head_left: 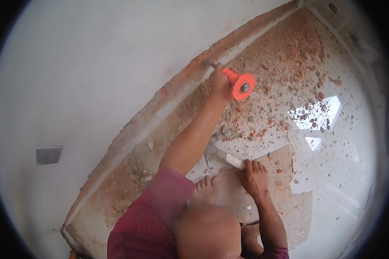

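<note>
One orange-guarded steel chisel [243, 86] is clenched in your left grip [219, 84] at the reddish wall strip [170, 90], a white-handled metal hammer [234, 161] in your right grip [254, 179]; chipping seems underway, next calling for a square blow.

From the right hand [255, 179], 3 o'clock's pretty open over the floor [335, 172], but rubble [266, 89] clutters 12 and the left forearm [190, 134] plus wall [82, 82] block 10.
</note>
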Available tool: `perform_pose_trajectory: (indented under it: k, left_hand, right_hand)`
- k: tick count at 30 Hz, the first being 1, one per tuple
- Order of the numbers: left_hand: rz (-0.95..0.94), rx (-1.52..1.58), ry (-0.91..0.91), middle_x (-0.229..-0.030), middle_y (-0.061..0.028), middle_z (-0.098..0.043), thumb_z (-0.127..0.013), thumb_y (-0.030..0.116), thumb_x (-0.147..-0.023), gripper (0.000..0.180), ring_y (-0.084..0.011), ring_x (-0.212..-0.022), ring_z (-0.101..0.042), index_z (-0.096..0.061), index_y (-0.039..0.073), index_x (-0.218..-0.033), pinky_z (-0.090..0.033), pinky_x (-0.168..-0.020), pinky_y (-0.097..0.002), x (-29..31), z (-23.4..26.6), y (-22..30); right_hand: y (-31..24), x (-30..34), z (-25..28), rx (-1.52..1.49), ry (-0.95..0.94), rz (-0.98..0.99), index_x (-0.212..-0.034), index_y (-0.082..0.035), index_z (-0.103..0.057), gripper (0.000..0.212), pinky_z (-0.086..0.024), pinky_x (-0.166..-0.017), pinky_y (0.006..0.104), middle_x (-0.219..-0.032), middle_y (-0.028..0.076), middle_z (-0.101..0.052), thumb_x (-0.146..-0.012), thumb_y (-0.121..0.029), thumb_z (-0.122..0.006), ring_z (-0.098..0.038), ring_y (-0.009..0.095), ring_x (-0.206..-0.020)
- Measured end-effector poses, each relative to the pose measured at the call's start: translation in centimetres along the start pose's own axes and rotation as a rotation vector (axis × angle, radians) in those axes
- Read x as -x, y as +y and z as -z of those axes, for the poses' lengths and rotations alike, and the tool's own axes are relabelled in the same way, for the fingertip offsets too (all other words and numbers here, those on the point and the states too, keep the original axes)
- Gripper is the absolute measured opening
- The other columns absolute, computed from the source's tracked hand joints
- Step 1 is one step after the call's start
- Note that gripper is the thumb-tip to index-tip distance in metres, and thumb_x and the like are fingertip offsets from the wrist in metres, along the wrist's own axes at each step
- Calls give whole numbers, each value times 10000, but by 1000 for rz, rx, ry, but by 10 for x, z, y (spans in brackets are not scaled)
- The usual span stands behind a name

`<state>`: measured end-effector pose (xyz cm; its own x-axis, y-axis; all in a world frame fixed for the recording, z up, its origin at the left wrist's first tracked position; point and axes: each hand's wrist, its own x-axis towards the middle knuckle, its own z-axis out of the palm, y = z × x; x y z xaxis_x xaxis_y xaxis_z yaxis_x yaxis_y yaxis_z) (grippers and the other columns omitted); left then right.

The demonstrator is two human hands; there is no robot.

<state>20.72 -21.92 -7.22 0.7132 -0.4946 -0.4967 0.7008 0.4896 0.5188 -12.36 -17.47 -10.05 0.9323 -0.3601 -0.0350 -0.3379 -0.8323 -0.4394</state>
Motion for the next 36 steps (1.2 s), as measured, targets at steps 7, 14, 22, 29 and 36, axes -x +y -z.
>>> perform_pose_trajectory:
  k: [7,14,22,29,36]
  left_hand:
    - [-18,20,-38,-671,-9,-356,-359,227,-1059,331,-149,-558,-377,-323,114,-750,-394,-524,-330,-1,-3,-8]
    - [-15,73,35,-702,-27,-401,-383,228,-1048,276,-160,-577,-423,-361,94,-807,-417,-531,-350,-10,-11,-16]
    - [-46,17,91,-688,-21,-392,-400,247,-1049,301,-153,-561,-416,-350,98,-792,-410,-513,-345,-9,-10,-26]
    - [-45,36,2,-667,-2,-304,-392,249,-1055,356,-150,-537,-336,-296,113,-740,-368,-498,-325,-17,-2,-2]
    - [-14,20,126,-679,-12,-334,-374,239,-1061,323,-154,-558,-369,-325,109,-769,-380,-518,-327,3,-30,-23]
  right_hand:
    - [14,13,50,-655,567,-317,-1043,-27,-531,506,-404,-477,297,-688,79,-550,-1027,-531,-494,-493,163,-515]
    - [-78,-82,57,-1614,1206,131,-957,-64,-522,618,-484,-507,355,-657,113,-562,-1055,-617,-265,-549,251,-582]
    - [-62,-57,21,-1479,879,-375,-855,-84,-480,622,-421,-453,325,-557,39,-468,-1023,-666,-335,-468,162,-471]
    - [-46,-78,17,-1252,505,-558,-838,-58,-481,574,-393,-404,316,-550,58,-481,-1072,-552,-305,-447,171,-420]
    - [-45,-83,-1,-1380,691,-597,-901,-75,-440,548,-384,-409,306,-575,70,-470,-1070,-570,-277,-429,171,-423]
